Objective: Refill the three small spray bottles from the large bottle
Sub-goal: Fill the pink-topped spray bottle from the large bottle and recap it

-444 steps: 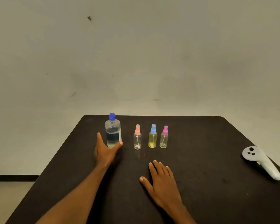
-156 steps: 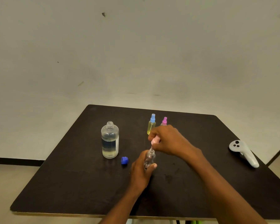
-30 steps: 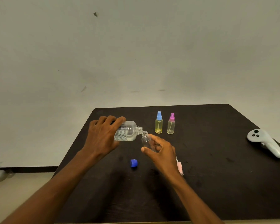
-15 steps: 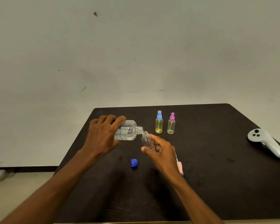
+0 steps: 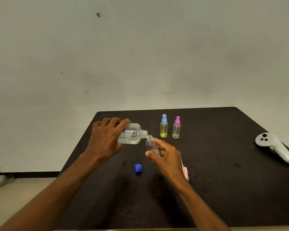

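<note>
My left hand (image 5: 107,140) grips the large clear bottle (image 5: 132,134), tipped on its side with its open neck touching the mouth of a small clear bottle (image 5: 150,145). My right hand (image 5: 167,157) holds that small bottle upright above the black table (image 5: 223,189). Its pink spray top (image 5: 185,172) lies on the table behind my right wrist. The large bottle's blue cap (image 5: 138,168) lies between my forearms. A yellow bottle with a blue spray top (image 5: 164,126) and a clear bottle with a magenta spray top (image 5: 176,128) stand side by side further back.
A white handheld controller (image 5: 274,147) lies near the table's right edge. The table's left edge runs close to my left forearm, with floor below it. A plain wall rises behind the table.
In the last second almost nothing has moved: the large bottle stays tipped against the small bottle's mouth. Earlier, the large bottle was uncapped and the pink spray top came off.
</note>
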